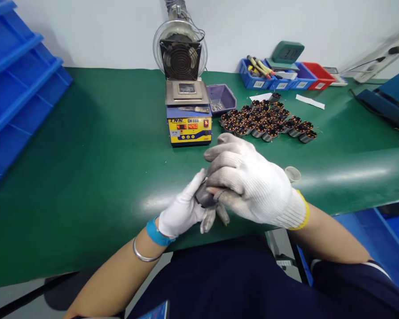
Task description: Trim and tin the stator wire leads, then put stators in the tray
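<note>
Both my hands wear white knit gloves and meet above the bench's near edge. My left hand (186,208) is wrapped round a dark grey motor stator (204,197), held from below and the left. Over its upper right side my right hand (242,181) is bent, with the fingers curled and a bare fingertip poking through the glove. Whatever those fingertips pinch is hidden behind them. Beyond the hands stands a yellow and blue solder pot (189,128) with a lit red display. A flat metal blade (194,109) lies across its front ledge.
Several stators with copper windings (266,117) stand grouped at the right. Behind them are a purple tray (224,95), blue bins (257,82) and a red bin (319,75). A fume fan (181,60) rises behind the pot. Blue racks (16,88) lean at left; a small clear cup (292,173) sits right.
</note>
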A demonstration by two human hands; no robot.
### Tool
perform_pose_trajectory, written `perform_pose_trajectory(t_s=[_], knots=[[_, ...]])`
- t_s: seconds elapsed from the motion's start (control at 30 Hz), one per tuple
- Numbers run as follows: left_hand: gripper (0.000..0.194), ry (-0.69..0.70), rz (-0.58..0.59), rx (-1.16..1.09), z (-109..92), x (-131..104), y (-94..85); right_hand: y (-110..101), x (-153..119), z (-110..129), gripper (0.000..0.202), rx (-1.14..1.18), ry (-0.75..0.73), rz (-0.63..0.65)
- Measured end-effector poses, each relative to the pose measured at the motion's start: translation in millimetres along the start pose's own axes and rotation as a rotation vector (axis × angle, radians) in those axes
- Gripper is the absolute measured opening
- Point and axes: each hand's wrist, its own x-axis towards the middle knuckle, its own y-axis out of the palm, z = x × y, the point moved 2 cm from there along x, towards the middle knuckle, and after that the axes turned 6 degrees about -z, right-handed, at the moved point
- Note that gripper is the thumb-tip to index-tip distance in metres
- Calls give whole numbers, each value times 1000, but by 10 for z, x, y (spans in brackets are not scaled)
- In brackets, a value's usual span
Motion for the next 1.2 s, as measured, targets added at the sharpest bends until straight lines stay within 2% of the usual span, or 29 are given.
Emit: perform_pose_trajectory(t_s=[0.07, 0.13, 0.2, 0.23, 0.27, 0.3, 0.4, 0.47, 0.53, 0.63, 0.7, 0.77, 0.8, 0.87, 0.93, 0.97, 1.07, 1.2], knots=[[27, -12, 68, -57, -22, -26, 29, 1, -18, -43, 8, -55, 20, -24], [16, 145, -19, -210, -124, -45, 9, -13, -14, -49, 9, -57, 51, -49], [29, 342, -199, -341, -218, -45, -49, -37, 17, -13, 10, -11, 76, -45], [38, 369, -252, -350, -233, -31, -70, -47, 37, 12, 11, 19, 80, -28], [42, 331, -259, -320, -224, -8, -78, -56, 55, 37, 11, 46, 75, -4], [43, 245, -215, -267, -193, 19, -73, -62, 67, 57, 12, 65, 63, 20], [49, -47, 79, -104, -45, 47, -5, -61, 48, 57, 12, 54, 51, 34], [47, -61, 178, -59, 10, 19, 32, -47, -12, 22, 11, 41, 64, 6], [44, 29, 153, -43, 20, -17, 50, -35, -96, -20, 11, 67, 92, -39], [48, 130, 81, -9, 20, -63, 69, -73, -253, -100, 12, 260, 209, -221], [50, 180, 34, 15, 34, -77, 71, -125, -389, -172, 14, 439, 302, -465], [52, 240, -7, 20, 59, -77, 60, -128, -542, -227, 18, 466, 340, -663], [54, 270, -17, 21, 76, -72, 52, -90, -615, -236, 17, 395, 349, -687], [60, 328, -11, 59, 119, -60, 41, 79, -735, -215, 15, 158, 361, -570], [64, 382, 13, 171, 166, -48, 40, 322, -825, -160, 45, -46, 362, -376], [65, 405, 31, 240, 189, -44, 44, 435, -860, -130, 55, -109, 359, -324], [72, 462, 61, 354, 232, -34, 58, 630, -918, -64, 57, -137, 326, -324], [90, 491, -41, 290, 215, -18, 49, 612, -952, -60, 51, -49, 383, -337]])
